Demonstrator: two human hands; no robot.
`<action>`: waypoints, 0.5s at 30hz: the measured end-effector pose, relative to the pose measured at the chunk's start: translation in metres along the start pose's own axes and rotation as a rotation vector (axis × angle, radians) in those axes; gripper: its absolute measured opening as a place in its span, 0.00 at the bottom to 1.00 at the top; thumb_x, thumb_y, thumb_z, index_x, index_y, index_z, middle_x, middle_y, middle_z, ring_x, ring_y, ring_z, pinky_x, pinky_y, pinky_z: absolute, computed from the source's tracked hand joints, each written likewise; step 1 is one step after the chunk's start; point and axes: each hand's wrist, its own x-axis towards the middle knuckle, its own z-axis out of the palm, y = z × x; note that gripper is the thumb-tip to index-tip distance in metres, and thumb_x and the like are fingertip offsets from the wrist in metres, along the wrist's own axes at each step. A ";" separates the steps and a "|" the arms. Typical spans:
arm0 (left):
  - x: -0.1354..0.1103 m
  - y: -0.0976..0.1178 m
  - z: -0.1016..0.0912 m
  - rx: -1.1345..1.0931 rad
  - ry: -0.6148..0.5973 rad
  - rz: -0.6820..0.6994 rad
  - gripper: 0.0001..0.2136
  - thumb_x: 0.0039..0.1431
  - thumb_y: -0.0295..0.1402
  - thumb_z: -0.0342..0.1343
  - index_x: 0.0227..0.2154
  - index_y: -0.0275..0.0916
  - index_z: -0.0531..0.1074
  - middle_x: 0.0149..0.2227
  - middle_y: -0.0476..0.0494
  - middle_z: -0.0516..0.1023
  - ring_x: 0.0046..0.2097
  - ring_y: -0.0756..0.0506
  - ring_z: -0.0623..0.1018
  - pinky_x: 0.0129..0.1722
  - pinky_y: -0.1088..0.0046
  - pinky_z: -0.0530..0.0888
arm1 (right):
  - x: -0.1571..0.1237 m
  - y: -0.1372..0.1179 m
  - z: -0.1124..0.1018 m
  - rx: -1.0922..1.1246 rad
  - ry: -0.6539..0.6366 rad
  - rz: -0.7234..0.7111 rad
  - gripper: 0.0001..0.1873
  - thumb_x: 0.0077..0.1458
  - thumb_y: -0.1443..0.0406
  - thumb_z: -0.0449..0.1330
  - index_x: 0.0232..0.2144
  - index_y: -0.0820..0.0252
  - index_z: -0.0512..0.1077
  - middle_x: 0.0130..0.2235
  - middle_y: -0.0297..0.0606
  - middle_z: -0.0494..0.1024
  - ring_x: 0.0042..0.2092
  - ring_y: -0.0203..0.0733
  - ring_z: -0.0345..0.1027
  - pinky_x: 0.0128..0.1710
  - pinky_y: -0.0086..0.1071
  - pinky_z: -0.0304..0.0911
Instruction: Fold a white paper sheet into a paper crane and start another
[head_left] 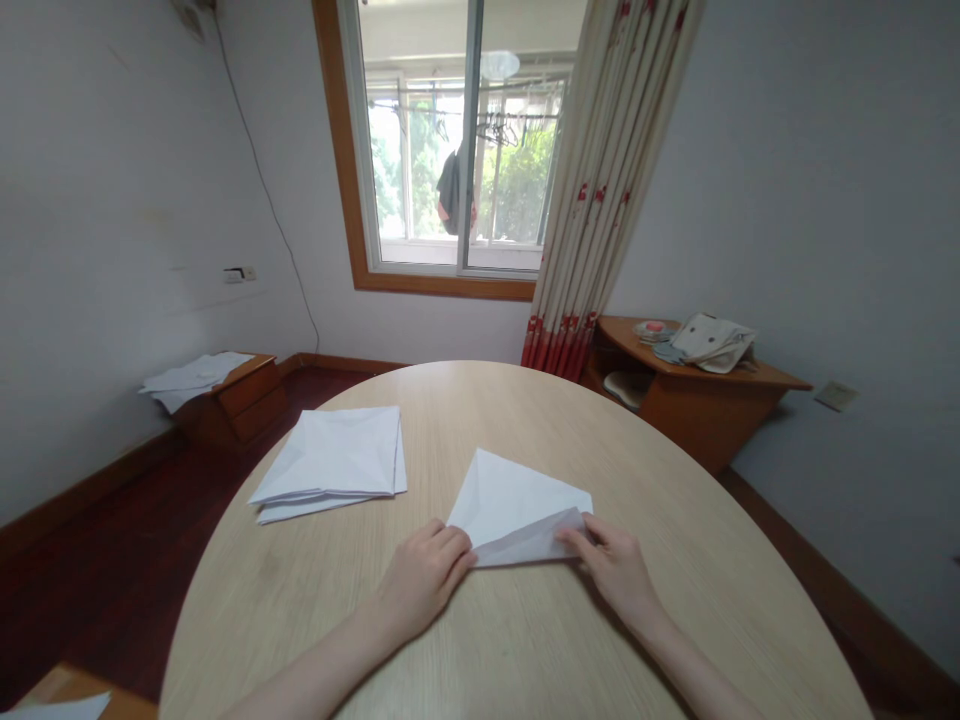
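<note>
That folded white paper [510,500] looks light and limp, best held by the flap the right hand [615,570] pinches, while the left hand [424,580], fingers closed, grips the corner

**Counts in view:** one oval desk [510,640]; one left grip [424,580] and one right grip [619,570]; one folded paper sheet [517,500] at the grips; one stack of folded paper [326,460], sheet count unclear. Beyond the desk: two wooden cabinets, one left cabinet [244,405] and one right cabinet [697,415]; one pile of loose paper [195,378]; one cloth bag [709,342]; one window [356,170]; one curtain [607,170]; two wall plates, one left wall plate [238,275] and one right wall plate [835,396].
</note>
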 end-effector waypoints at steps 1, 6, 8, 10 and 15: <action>0.000 0.000 0.000 -0.013 0.003 0.008 0.09 0.68 0.31 0.45 0.33 0.39 0.67 0.35 0.47 0.75 0.37 0.45 0.72 0.36 0.70 0.68 | 0.000 0.002 0.001 -0.009 0.016 0.009 0.24 0.50 0.47 0.54 0.14 0.57 0.63 0.14 0.26 0.58 0.18 0.33 0.53 0.18 0.26 0.49; 0.000 0.003 -0.001 0.008 0.032 0.011 0.08 0.65 0.33 0.50 0.30 0.38 0.67 0.37 0.47 0.74 0.38 0.45 0.71 0.38 0.68 0.65 | -0.001 0.005 0.006 -0.030 0.052 0.023 0.25 0.51 0.45 0.52 0.16 0.56 0.58 0.16 0.26 0.57 0.20 0.34 0.53 0.21 0.26 0.49; 0.001 0.003 -0.002 0.027 0.035 0.002 0.08 0.64 0.34 0.51 0.29 0.38 0.67 0.37 0.46 0.73 0.38 0.45 0.71 0.38 0.67 0.64 | -0.001 0.003 0.006 -0.028 0.068 0.023 0.26 0.53 0.44 0.50 0.17 0.56 0.58 0.17 0.27 0.60 0.21 0.36 0.54 0.21 0.27 0.50; 0.001 0.003 -0.004 0.034 0.029 -0.002 0.09 0.63 0.35 0.53 0.28 0.38 0.67 0.38 0.46 0.73 0.39 0.44 0.71 0.38 0.66 0.63 | -0.001 0.002 0.006 -0.024 0.088 0.017 0.26 0.54 0.44 0.48 0.18 0.56 0.59 0.19 0.29 0.62 0.23 0.37 0.56 0.22 0.28 0.52; -0.002 0.006 -0.008 0.070 -0.017 0.046 0.08 0.63 0.33 0.52 0.28 0.38 0.67 0.39 0.46 0.71 0.39 0.44 0.70 0.38 0.67 0.61 | 0.001 0.004 0.008 -0.033 0.149 0.006 0.26 0.56 0.44 0.47 0.19 0.55 0.58 0.22 0.33 0.66 0.26 0.41 0.61 0.25 0.31 0.56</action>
